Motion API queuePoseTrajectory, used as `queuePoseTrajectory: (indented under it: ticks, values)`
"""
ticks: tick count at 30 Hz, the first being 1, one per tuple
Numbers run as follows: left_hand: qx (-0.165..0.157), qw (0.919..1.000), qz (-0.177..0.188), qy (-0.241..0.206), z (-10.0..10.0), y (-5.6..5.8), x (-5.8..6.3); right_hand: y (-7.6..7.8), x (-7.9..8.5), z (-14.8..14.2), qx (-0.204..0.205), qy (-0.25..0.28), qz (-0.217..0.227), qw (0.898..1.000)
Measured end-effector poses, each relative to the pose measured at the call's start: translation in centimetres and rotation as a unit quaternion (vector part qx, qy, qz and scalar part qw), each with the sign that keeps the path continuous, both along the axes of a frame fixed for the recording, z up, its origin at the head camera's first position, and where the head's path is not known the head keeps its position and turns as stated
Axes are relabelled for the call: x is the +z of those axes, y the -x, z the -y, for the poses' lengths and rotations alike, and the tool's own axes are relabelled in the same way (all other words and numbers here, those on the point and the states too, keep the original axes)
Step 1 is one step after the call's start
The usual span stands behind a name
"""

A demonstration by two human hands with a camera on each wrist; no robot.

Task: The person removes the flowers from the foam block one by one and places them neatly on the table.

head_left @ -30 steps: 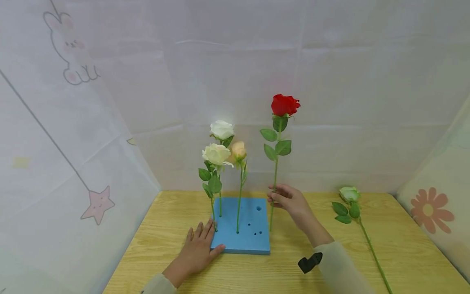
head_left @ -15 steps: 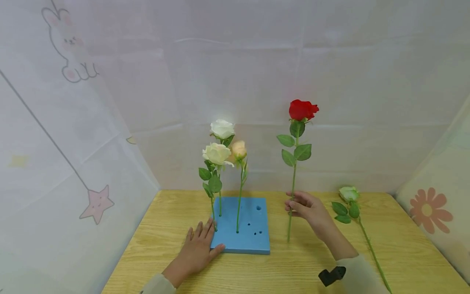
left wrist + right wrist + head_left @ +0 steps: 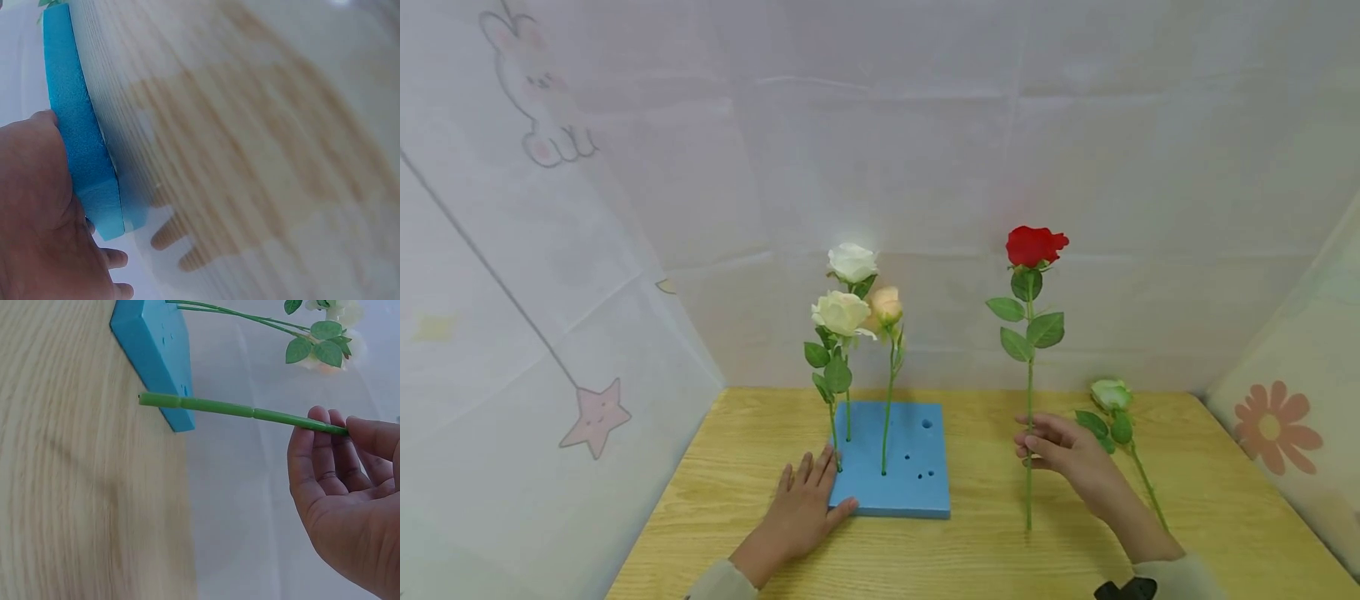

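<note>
My right hand pinches the green stem of a red rose, upright to the right of the blue foam block. In the right wrist view the bare lower end of the stem hangs above the table. My left hand lies with straight fingers against the block's left side, the thumb at its front edge. Standing in the block's left and middle holes are a white rose, a cream rose and a peach rose. Several open holes show on the block's right half.
A pale green rose lies on the wooden table at the right, its stem partly behind my right forearm. A pale printed sheet hangs behind and at both sides of the table.
My right hand has carried the red rose rightward, away from the block, and lower toward the front. My left hand and the block have stayed in place.
</note>
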State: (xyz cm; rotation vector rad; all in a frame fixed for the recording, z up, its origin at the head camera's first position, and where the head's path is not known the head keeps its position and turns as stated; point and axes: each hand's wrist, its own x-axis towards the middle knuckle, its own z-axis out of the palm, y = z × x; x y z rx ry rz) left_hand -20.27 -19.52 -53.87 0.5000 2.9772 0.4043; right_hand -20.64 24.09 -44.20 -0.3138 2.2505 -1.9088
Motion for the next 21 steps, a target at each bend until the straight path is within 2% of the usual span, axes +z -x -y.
queuePoseTrajectory:
  ticks: [8,13,21]
  values:
    - [-0.001,1.0,-0.007,-0.001,0.0,-0.1,0.2,-1.1,-0.2,-1.7,-0.007,-0.011,0.031,0.999]
    - [0.001,1.0,-0.006,-0.003,-0.1,-0.2,0.1,-1.7,-0.3,-2.6,-0.009,-0.019,0.034,0.999]
    - [0.0,1.0,-0.007,-0.002,0.0,0.0,0.0,-2.3,-0.4,-3.8,0.018,-0.01,0.04,0.999]
